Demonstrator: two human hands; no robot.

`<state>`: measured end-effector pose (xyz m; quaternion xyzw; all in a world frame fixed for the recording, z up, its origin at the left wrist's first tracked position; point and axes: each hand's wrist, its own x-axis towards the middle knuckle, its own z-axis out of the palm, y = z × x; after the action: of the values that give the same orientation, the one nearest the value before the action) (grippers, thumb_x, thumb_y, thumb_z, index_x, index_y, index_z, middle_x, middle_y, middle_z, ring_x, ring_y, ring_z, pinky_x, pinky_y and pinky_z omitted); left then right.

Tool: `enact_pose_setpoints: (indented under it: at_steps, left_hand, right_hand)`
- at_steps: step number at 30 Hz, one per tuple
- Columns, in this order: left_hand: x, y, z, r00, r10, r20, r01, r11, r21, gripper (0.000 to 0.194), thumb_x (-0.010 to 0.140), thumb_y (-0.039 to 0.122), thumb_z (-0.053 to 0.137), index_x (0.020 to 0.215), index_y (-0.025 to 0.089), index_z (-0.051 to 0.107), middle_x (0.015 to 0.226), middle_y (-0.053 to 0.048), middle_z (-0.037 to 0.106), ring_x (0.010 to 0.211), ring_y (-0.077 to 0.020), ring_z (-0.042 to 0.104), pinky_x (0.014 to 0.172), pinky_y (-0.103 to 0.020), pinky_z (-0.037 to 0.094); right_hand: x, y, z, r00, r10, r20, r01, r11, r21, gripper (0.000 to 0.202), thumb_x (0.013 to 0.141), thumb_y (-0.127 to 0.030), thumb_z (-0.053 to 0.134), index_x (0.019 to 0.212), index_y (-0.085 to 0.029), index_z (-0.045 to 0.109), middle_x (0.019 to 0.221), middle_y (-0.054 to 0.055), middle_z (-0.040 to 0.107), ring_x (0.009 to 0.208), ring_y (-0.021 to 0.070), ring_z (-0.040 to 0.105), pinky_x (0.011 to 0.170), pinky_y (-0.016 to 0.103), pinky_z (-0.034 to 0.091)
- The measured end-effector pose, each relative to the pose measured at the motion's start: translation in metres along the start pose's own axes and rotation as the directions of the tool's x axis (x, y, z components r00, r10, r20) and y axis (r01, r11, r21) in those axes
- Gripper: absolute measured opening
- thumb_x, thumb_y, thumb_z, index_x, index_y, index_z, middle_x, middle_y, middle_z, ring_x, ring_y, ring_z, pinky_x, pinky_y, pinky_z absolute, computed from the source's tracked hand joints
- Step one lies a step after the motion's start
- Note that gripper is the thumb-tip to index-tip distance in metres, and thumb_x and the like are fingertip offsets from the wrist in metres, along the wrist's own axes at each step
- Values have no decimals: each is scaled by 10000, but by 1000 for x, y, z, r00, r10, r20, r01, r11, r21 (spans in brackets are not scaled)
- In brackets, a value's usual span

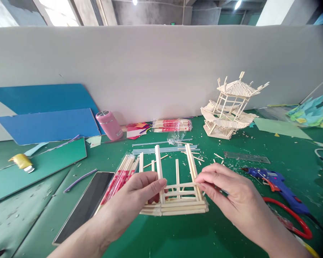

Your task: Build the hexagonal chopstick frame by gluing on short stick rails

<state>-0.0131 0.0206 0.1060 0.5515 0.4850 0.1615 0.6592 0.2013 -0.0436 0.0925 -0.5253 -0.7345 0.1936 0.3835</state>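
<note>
A small frame of pale wooden sticks is in front of me, with stacked rails at its base and several upright posts. My left hand is closed on its front left post, thumb and fingers pinching near a short crosspiece. At the front right post, my right hand pinches the other end of that thin crosspiece between thumb and fingertips. The crosspiece spans the two front posts, above the base rails. My left fingers partly hide the frame's left side.
A finished-looking stick pagoda stands at the back right. A blue glue gun lies right of my hand. Bundled sticks, a dark phone-like slab, a pink canister, glue sticks and a ruler lie around.
</note>
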Motion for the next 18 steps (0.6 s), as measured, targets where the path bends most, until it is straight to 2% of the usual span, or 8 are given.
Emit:
enact_pose_setpoints:
  at_steps: [11,18]
  left_hand:
    - [-1,4,2,999,-21,35,21,1000,5,338,792,491,540,684,173,584,600,37,531,579,-102,438,569,-236,302]
    - [-1,0,-2,1000,-18,9,18,1000,7,313,774,472,571,682,175,606,611,27,537,588,-113,454,565,-237,317]
  right_hand:
    - [0,-4,-1,1000,6,17,-6,1000,-24,151,873,-123,475,912,-218,586,854,-2,540,753,93,533,647,222,433]
    - [3,-6,-3,999,32,26,-32,999,-6,153,881,-159,468,914,-224,603,858,-2,558,744,98,554,647,227,446]
